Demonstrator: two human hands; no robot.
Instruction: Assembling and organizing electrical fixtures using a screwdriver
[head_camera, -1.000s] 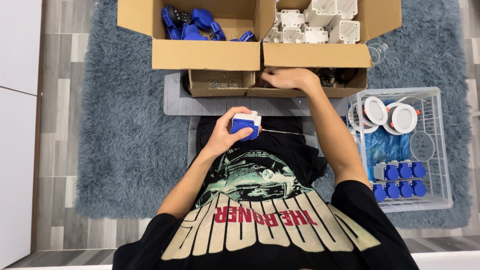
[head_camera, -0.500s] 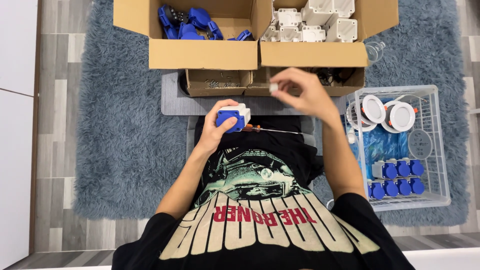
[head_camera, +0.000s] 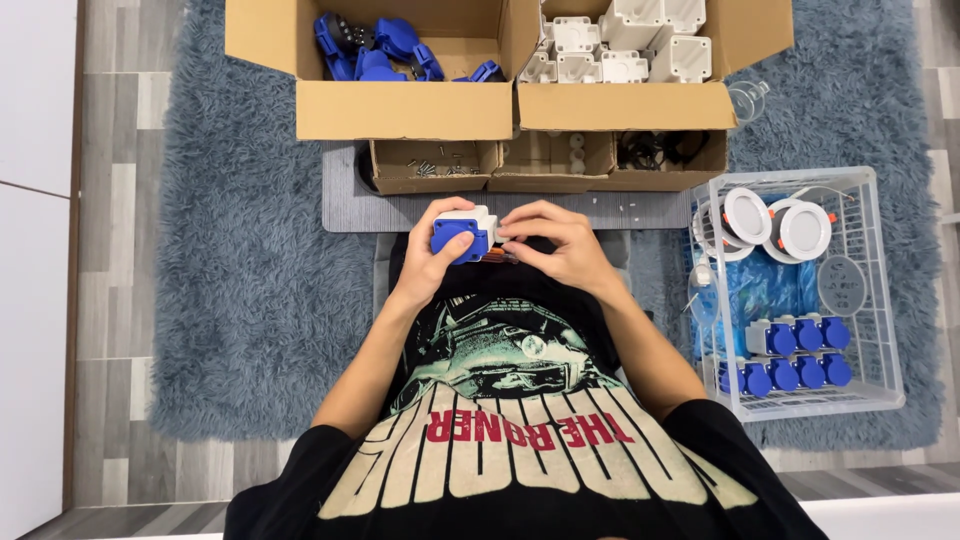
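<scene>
You've got the blue-and-white socket part (head_camera: 463, 233) pinched in your left hand (head_camera: 437, 262), fingers curled tight round it, held over your lap just this side of the grey mat (head_camera: 360, 205). Your right hand (head_camera: 555, 245) is closed in against its white end, fingertips bunched like they're pressing something small in; can't tell what. Holding it that close probably steadies it for fiddly work. Beyond the mat: two big cardboard boxes, one of blue pieces (head_camera: 375, 50) and one of white housings (head_camera: 620, 45). Right of the mat, the wire basket (head_camera: 880, 300) holds two round white lamps (head_camera: 775, 222) and about eight finished blue units (head_camera: 790, 355).
</scene>
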